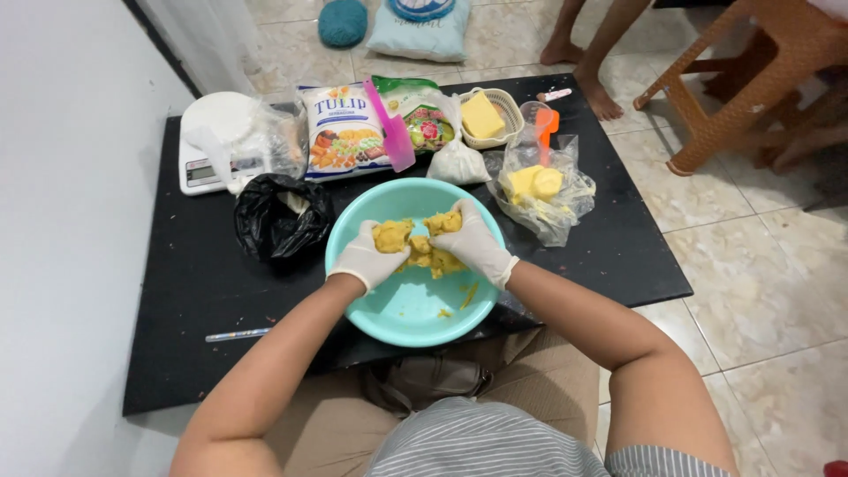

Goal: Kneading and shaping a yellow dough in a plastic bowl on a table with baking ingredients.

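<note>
I am kneading yellow dough (422, 249) inside a teal bowl (397, 309) on the black worktop (609, 247). My gloved left hand (369, 254) is curling its fingers (382, 238) shut on one lump, and my right hand (473, 240) is clamping its fingers around another; the lumps are touching between them. Crumbs are lying on the bowl's floor. A black bag (281, 216) is sitting just left of the bowl, a clear bag of butter (539, 190) to its right, a scale (216, 141) and a flour pack (343, 131) behind.
</note>
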